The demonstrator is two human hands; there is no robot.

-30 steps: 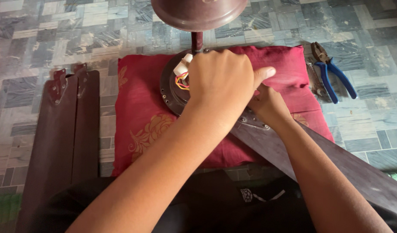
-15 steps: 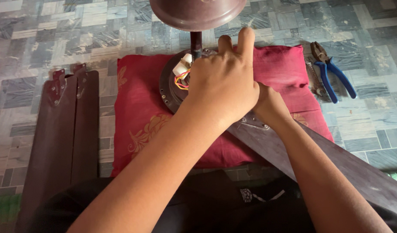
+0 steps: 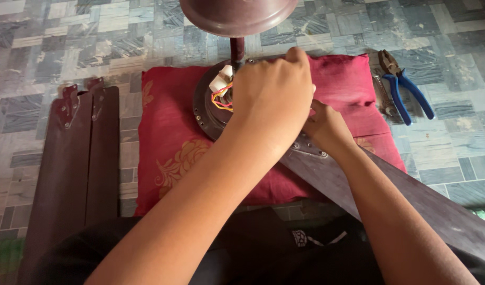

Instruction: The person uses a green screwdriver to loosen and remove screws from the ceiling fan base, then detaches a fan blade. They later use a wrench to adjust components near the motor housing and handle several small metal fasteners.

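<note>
Steadying the round dark-brown metal fan motor [image 3: 205, 108] on a red cushion [image 3: 168, 153], the left hand [image 3: 271, 100] curls closed over it while the right hand [image 3: 327, 126] pinches the long brown blade [image 3: 390, 195] at its bracket.

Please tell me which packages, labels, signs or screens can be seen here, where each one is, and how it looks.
Small white printed mark on the black garment: bottom centre, below the red cushion, between the person's forearms; roughly square, too small to make out.
No packages, signs or screens are in view.
</note>
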